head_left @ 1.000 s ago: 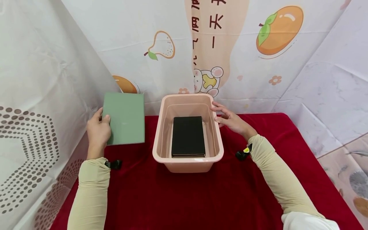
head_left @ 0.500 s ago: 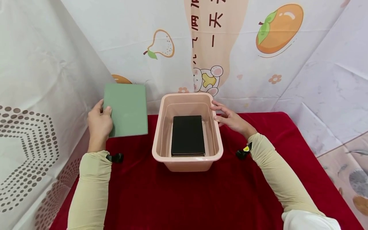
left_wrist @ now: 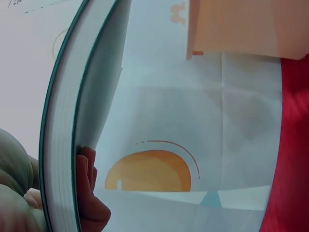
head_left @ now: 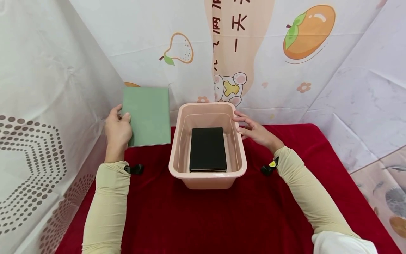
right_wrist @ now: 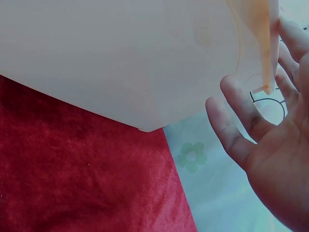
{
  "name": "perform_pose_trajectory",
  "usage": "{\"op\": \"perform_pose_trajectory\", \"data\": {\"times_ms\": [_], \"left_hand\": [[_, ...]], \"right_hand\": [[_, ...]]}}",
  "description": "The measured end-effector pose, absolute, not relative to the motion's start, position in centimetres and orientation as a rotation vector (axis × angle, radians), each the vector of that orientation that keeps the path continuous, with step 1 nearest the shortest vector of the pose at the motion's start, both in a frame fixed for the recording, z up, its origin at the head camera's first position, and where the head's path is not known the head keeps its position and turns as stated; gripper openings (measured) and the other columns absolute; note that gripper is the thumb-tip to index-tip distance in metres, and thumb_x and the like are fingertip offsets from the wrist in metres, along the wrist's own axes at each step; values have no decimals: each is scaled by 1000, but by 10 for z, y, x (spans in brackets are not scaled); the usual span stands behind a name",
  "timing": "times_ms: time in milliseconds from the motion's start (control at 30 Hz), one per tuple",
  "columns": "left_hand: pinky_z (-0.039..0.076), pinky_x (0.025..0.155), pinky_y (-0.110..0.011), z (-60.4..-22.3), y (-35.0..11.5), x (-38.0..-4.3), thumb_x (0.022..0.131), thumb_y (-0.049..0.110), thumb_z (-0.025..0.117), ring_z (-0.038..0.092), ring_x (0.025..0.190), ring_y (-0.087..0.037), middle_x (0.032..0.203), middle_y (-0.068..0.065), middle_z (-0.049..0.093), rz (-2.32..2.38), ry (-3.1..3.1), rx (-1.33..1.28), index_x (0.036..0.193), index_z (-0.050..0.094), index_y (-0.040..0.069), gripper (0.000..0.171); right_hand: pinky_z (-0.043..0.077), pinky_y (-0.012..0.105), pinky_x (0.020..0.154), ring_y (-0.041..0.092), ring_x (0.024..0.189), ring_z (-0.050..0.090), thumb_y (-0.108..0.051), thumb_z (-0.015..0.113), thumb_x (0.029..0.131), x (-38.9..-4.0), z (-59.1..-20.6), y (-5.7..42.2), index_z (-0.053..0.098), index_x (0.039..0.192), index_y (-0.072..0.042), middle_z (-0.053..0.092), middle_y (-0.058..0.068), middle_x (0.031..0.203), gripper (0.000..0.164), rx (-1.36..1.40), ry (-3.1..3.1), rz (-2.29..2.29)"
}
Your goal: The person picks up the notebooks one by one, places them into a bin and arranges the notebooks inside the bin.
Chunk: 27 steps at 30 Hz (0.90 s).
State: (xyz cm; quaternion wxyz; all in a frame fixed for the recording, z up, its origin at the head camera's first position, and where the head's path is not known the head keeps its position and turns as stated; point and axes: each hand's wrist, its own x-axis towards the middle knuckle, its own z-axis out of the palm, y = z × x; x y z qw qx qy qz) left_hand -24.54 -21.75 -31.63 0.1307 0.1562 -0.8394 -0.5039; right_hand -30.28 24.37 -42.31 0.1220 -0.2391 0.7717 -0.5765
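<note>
My left hand [head_left: 118, 128] pinches a green hardcover book [head_left: 147, 116] by its left edge, thumb on the front cover and fingers behind. The book is raised, cover facing me, left of a pink plastic basin [head_left: 207, 181]. In the left wrist view its page edges [left_wrist: 65, 111] show between the covers, with fingers [left_wrist: 89, 193] against one cover. Inside the basin lies a black book [head_left: 207, 150], with page edges at its near end. My right hand [head_left: 257, 134] touches the basin's right rim with loosely spread fingers; the right wrist view shows them beside the basin's wall [right_wrist: 120, 58].
A red velvet cloth [head_left: 206, 222] covers the table under the basin. Behind it hangs a white printed curtain [head_left: 136, 42] with fruit drawings. More curtain closes in at the left [head_left: 41, 88] and right [head_left: 364, 106].
My left hand has lifted the green book and moved it right, closer to the basin. The right hand, the basin and the black book have stayed in place.
</note>
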Motion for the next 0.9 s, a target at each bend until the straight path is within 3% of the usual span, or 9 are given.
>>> {"op": "perform_pose_trajectory", "data": {"times_ms": [200, 433, 700, 900], "left_hand": [[42, 95, -39, -310, -210, -245, 110, 35, 38, 45, 108, -15, 132, -2, 45, -1531, -2447, 426, 163, 24, 29, 55], [39, 90, -40, -304, -201, -246, 110, 32, 37, 42, 102, -15, 110, 9, 40, -1593, -2445, 364, 163, 22, 30, 55], [46, 96, -50, -300, -184, -253, 110, 25, 40, 48, 106, -18, 109, 5, 43, -1612, -2438, 345, 162, 29, 29, 53], [48, 96, -51, -296, -174, -256, 110, 25, 42, 50, 109, -20, 113, 4, 45, -1649, -2434, 316, 161, 30, 32, 52]], "right_hand": [[61, 36, 86, 33, 137, 49, -14, 57, 104, -301, -423, 245, 42, 154, -6, 14, -6, 173, 53, -686, 2248, -1685], [61, 34, 86, 30, 138, 49, -17, 58, 104, -304, -423, 244, 41, 155, -7, 14, -7, 173, 55, -686, 2234, -1681], [61, 35, 86, 35, 138, 47, -16, 58, 104, -303, -422, 244, 42, 154, -7, 15, -8, 172, 54, -677, 2231, -1687], [60, 30, 86, 24, 133, 51, -18, 58, 104, -304, -423, 245, 40, 156, -8, 16, -8, 172, 56, -677, 2241, -1677]]}}
